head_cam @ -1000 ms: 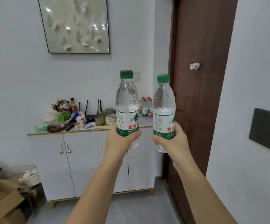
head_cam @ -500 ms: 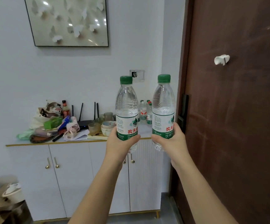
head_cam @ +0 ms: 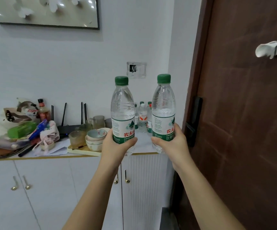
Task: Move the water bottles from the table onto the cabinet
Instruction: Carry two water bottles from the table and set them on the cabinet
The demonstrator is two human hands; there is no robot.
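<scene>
I hold two clear water bottles with green caps upright in front of me. My left hand (head_cam: 116, 145) grips the lower part of the left bottle (head_cam: 122, 110). My right hand (head_cam: 172, 143) grips the lower part of the right bottle (head_cam: 163, 107). Both hang in the air at the near right end of the white cabinet (head_cam: 55, 180). Several more water bottles (head_cam: 142, 118) stand on the cabinet top at its back right corner, partly hidden behind the two I hold.
The cabinet top's left and middle carry a pile of bags and packets (head_cam: 23, 128), a black router (head_cam: 68, 127), and a tray with glasses and bowls (head_cam: 91, 140). A brown door (head_cam: 244, 130) stands close on the right. A framed picture (head_cam: 46, 12) hangs above.
The cabinet and door have grown larger and nearer in view. Both bottles stay upright in my hands and now sit just before the cabinet's right end.
</scene>
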